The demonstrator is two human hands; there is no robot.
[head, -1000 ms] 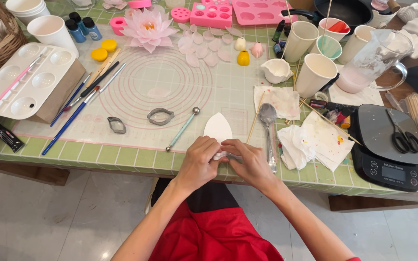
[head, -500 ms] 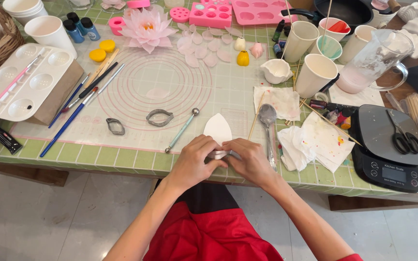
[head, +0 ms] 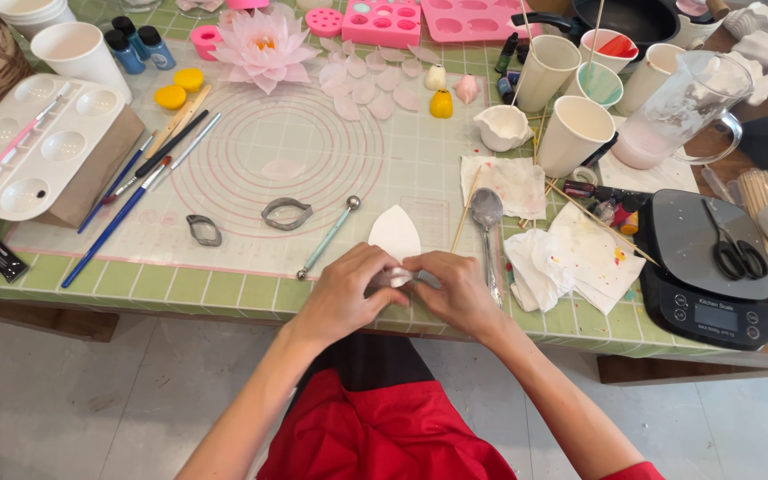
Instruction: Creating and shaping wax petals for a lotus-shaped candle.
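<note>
At the near edge of the desk, about midway along it, the left hand and right hand meet over a white petal-shaped piece. The fingers of both are closed narrow, pinching its lower end; the pointed tip stands up and away from the person. To do this step well, my read is: keep the pinch light and even on both sides so the thin sheet doesn't crease or tear — work at the base only and leave the tip free. A ball-ended modelling tool lies just to the left, a metal spoon just to the right, and crumpled paper towels beyond it. A petal-shaped metal cutter rests on the ringed mat — a finished pink flower sits at the far edge.
</note>
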